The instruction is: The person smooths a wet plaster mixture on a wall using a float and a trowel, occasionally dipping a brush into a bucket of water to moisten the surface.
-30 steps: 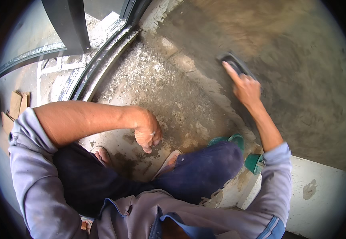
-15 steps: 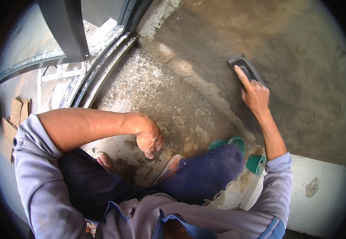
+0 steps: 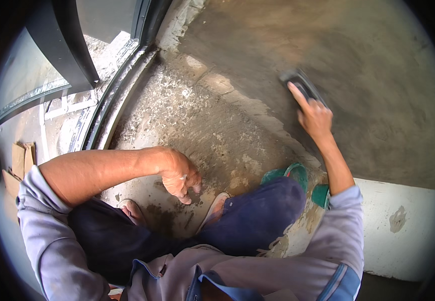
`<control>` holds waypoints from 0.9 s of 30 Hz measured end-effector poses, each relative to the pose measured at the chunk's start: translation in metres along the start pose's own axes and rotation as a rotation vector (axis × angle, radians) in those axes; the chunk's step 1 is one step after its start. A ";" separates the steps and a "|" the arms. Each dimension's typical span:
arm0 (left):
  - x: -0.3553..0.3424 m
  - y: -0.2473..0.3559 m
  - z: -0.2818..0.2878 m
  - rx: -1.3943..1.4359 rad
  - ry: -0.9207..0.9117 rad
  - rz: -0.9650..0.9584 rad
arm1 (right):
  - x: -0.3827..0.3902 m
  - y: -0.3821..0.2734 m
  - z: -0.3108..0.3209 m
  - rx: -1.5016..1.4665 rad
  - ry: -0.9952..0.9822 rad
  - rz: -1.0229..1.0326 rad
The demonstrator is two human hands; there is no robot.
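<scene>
Compared with half a second ago, the view is swung so that the dark door frame [image 3: 150, 27] sits farther left, and the trowel [image 3: 307, 86] lies slightly farther from the ragged edge of the grey coat [image 3: 388, 120]. It rests on the far right part of the scene, its flat plate and dark handle a little blurred. The right hand [image 3: 317, 118] has hold of it, forefinger stretched along the top and the other fingers curled round the handle. To the left, the left hand [image 3: 181, 175] hangs loosely over the floor, fingers half bent and apparently holding nothing. Judging by the surface, most of the grey coat is already spread and fairly even, with cloudy lighter and darker swirls that suggest it is damp; faint streaks by the trowel look only partly smoothed. What appears left is its near-left border, which is uneven and broken, and beyond that the bare floor [image 3: 202, 115], pitted, brown-grey and flecked with white crumbs. Whether that strip is meant to be covered cannot be told. A rounded green bucket [image 3: 301, 176] stands beside the knee, with a smaller green tub [image 3: 319, 195] just to its right, next to a smooth white slab [image 3: 428, 226] marked by one grey blotch.
</scene>
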State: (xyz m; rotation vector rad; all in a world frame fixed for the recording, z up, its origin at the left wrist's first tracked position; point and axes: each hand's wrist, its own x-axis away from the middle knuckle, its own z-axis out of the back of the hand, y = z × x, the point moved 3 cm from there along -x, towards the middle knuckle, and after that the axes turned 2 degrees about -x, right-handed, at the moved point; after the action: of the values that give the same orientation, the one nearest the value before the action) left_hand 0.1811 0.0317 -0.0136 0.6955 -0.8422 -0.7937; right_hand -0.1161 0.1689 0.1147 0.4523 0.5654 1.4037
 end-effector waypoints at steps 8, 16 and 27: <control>0.000 -0.001 -0.014 0.103 -0.032 -0.019 | -0.109 -0.123 -0.089 -0.089 -0.266 0.100; 0.023 -0.006 0.006 0.209 0.041 0.167 | 0.002 -0.031 -0.075 -0.187 -0.022 -0.018; 0.002 -0.010 -0.003 0.270 -0.077 0.125 | -0.134 -0.153 -0.104 -0.219 -0.144 0.061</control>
State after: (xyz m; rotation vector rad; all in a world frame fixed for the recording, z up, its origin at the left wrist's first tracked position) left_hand 0.1808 0.0254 -0.0226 0.8452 -1.0643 -0.6032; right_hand -0.0697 0.0141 -0.0463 0.3927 0.2795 1.4594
